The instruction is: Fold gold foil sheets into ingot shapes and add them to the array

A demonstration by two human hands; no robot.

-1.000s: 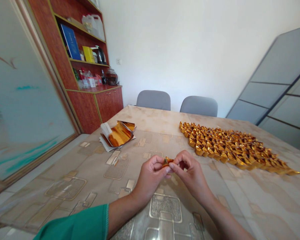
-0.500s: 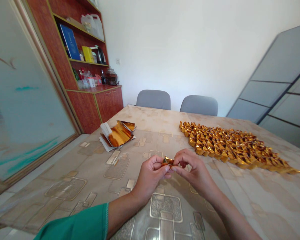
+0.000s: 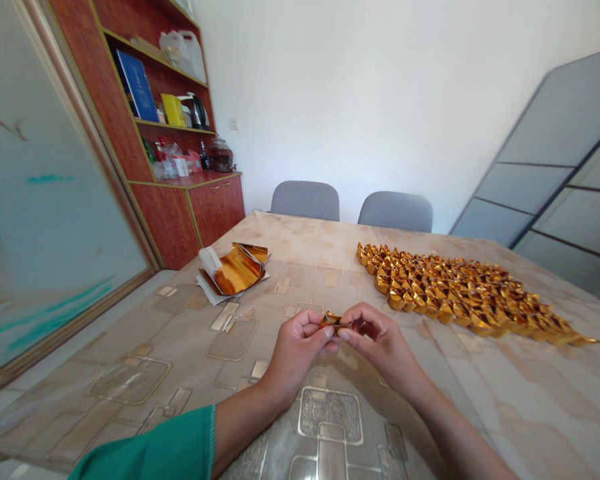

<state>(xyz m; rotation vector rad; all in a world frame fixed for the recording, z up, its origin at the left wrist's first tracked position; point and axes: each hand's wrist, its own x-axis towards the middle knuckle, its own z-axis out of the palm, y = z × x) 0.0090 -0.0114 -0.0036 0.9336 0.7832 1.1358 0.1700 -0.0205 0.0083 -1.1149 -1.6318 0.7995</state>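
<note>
Between my two hands, above the middle of the table, is a small folded piece of gold foil paper (image 3: 333,320). My left hand (image 3: 300,341) pinches its left end with thumb and fingers. At its right end, my right hand (image 3: 373,333) grips it between thumb and curled fingers. Much of the foil is hidden behind the fingertips. To the right lie several rows of folded gold foil pieces (image 3: 445,287), packed close together. A loose stack of gold foil sheets (image 3: 237,269), curled and with white backing, lies to the left beyond my left hand.
The table (image 3: 300,233) has a patterned, shiny cover. Two grey chairs (image 3: 305,200) stand at its far side. A red-brown cabinet (image 3: 185,207) with bottles and boxes is at the back left, beside a frosted glass door (image 3: 65,200). Grey panels (image 3: 545,147) lean at the right.
The view has shifted slightly. Both hands still hold the foil paper, and my right fingers have closed in nearer to my left ones.
</note>
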